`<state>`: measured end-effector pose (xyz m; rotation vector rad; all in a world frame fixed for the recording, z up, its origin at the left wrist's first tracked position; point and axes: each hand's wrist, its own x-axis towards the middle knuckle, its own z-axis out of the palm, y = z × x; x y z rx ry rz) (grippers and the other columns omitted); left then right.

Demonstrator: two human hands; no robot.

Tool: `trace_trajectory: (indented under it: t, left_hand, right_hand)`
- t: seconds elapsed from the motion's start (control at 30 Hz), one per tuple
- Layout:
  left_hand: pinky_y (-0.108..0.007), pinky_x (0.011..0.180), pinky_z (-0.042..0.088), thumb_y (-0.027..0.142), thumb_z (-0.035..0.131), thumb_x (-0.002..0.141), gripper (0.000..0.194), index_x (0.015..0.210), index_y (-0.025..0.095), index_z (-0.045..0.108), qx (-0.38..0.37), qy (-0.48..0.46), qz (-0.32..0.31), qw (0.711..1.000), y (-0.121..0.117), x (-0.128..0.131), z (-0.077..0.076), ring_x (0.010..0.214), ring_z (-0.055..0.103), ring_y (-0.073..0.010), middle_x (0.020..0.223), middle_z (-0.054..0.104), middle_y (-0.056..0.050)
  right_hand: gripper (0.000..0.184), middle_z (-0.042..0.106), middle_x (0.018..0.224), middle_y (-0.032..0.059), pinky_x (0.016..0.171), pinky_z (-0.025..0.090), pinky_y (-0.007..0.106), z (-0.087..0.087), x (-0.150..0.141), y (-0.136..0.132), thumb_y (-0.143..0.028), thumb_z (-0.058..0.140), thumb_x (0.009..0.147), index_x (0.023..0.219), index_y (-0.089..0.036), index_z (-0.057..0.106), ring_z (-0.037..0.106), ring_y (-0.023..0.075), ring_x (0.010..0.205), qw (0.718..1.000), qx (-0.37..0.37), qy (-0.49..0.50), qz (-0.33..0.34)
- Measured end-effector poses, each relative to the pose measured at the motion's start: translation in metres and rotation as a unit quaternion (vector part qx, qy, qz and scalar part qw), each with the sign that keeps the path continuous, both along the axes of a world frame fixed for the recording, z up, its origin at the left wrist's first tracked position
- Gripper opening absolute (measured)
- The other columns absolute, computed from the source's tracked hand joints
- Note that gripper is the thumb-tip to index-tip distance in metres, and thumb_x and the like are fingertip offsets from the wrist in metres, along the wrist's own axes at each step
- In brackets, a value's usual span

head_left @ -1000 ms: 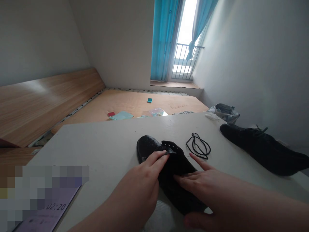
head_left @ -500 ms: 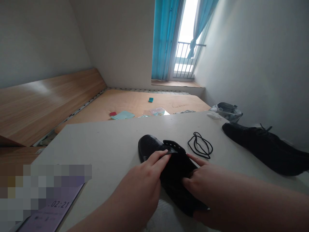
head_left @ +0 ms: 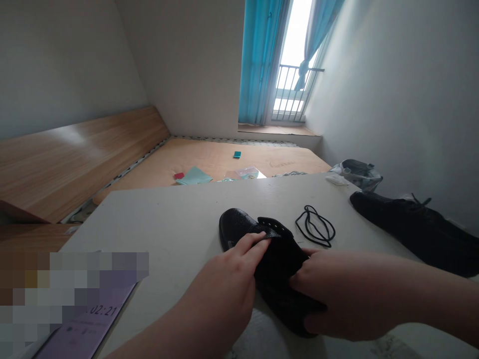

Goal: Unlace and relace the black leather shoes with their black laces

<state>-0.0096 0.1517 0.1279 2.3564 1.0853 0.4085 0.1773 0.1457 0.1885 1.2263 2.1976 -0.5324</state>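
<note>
A black shoe [head_left: 236,224], its eyelets without a lace, lies on the white table with the glossy toe pointing away and to the left. My left hand [head_left: 235,274] is closed around its near side, two fingertips resting on the eyelet flap beside the tongue. Over the shoe's opening and heel end, my right hand [head_left: 329,286] has its fingers curled onto the far collar; some fingertips are hidden inside the dark opening. A loosely coiled black shoelace [head_left: 316,227] lies just beyond the shoe, touched by neither hand.
Another black shoe [head_left: 404,227], laced, stands at the right. A purple-screened device [head_left: 93,319], partly blurred, lies at the lower left. Behind the white table [head_left: 157,214] are a bed [head_left: 194,154] with several small items and a bag [head_left: 357,172] by the wall.
My right hand has moved from spread fingers on the shoe to curled fingers at its collar. My left hand keeps its hold. The view has shifted slightly.
</note>
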Motion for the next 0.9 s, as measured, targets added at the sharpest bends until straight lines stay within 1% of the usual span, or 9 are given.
trace_trajectory:
  t: [0.07,0.17,0.33,0.47,0.6,0.7,0.8,0.87,0.9]
  left_hand:
    - [-0.041,0.105,0.046,0.003,0.033,0.079,0.066,0.143,0.017,0.042,-0.002,0.006,0.002,1.0,0.0,0.0,0.0,0.124,0.054,-0.0241,0.151,0.039,-0.006]
    - [-0.041,0.103,0.047,0.004,0.034,0.079,0.066,0.143,0.017,0.042,-0.006,0.01,0.003,1.0,0.0,0.0,0.001,0.123,0.055,-0.0247,0.151,0.039,-0.006]
    - [-0.041,0.103,0.047,0.004,0.034,0.078,0.065,0.142,0.015,0.043,0.0,0.01,0.0,1.0,0.001,0.0,0.001,0.123,0.055,-0.0248,0.15,0.04,-0.007]
    - [-0.041,0.102,0.048,0.004,0.034,0.079,0.065,0.141,0.016,0.044,0.001,0.013,-0.002,1.0,0.002,-0.001,0.0,0.122,0.056,-0.0248,0.15,0.041,-0.006]
    - [-0.04,0.1,0.05,0.005,0.033,0.08,0.061,0.139,0.018,0.048,0.02,0.024,-0.008,0.999,0.002,-0.001,0.005,0.122,0.057,-0.0241,0.149,0.044,-0.004]
    - [-0.042,0.098,0.051,0.007,0.033,0.084,0.055,0.134,0.016,0.054,0.068,0.052,-0.022,0.996,-0.001,0.0,0.012,0.123,0.056,-0.025,0.146,0.048,-0.007]
    - [-0.05,0.104,0.043,0.011,0.037,0.087,0.044,0.122,0.013,0.063,0.133,0.074,-0.052,0.987,-0.007,0.0,0.017,0.125,0.053,-0.0285,0.135,0.058,-0.01]
    - [-0.053,0.108,0.034,0.017,0.044,0.089,0.034,0.111,0.013,0.069,0.175,0.073,-0.059,0.98,-0.012,-0.001,0.015,0.124,0.053,-0.0303,0.124,0.066,-0.011]
    - [-0.052,0.11,0.032,0.02,0.047,0.09,0.03,0.106,0.014,0.071,0.197,0.072,-0.061,0.976,-0.016,-0.001,0.012,0.122,0.055,-0.0305,0.121,0.068,-0.011]
  right_hand:
    - [0.031,0.071,0.078,0.0124,0.045,0.035,0.027,-0.001,-0.002,0.001,-0.04,0.062,0.074,0.084,-0.014,0.076,0.064,0.0234,0.065,1.0,0.001,-0.018,-0.003]
    - [0.032,0.07,0.071,0.012,0.041,0.028,0.026,-0.004,-0.007,0.005,-0.041,0.065,0.071,0.081,-0.014,0.077,0.059,0.0208,0.058,0.999,0.013,-0.036,0.013]
    - [0.035,0.066,0.063,0.0074,0.038,0.03,0.024,-0.006,-0.012,0.016,-0.042,0.067,0.069,0.082,-0.012,0.078,0.045,0.0133,0.046,0.997,-0.051,-0.053,0.03]
    - [0.032,0.064,0.062,0.007,0.038,0.03,0.023,-0.006,-0.009,0.016,-0.039,0.064,0.068,0.078,-0.011,0.077,0.04,0.0117,0.044,0.998,-0.048,-0.03,0.007]
    - [0.025,0.065,0.065,0.0065,0.041,0.03,0.022,-0.009,-0.001,0.008,-0.035,0.061,0.07,0.074,-0.014,0.073,0.043,0.0116,0.047,0.999,-0.016,0.043,-0.017]
    - [0.024,0.065,0.067,0.0035,0.043,0.031,0.022,-0.011,0.004,-0.002,-0.038,0.058,0.076,0.076,-0.017,0.07,0.048,0.012,0.051,0.991,-0.015,0.125,-0.052]
    - [0.02,0.068,0.072,0.0008,0.047,0.035,0.022,-0.011,0.004,-0.015,-0.038,0.062,0.079,0.08,-0.019,0.068,0.056,0.0129,0.057,0.976,-0.027,0.2,-0.079]
    - [0.013,0.072,0.08,0.0004,0.054,0.041,0.021,-0.012,0.003,-0.025,-0.03,0.067,0.078,0.087,-0.021,0.07,0.063,0.0138,0.066,0.965,-0.034,0.242,-0.092]
    - [0.016,0.073,0.086,0.0005,0.059,0.044,0.02,-0.012,0.002,-0.03,-0.024,0.069,0.077,0.092,-0.022,0.071,0.065,0.0143,0.072,0.96,-0.033,0.262,-0.096]
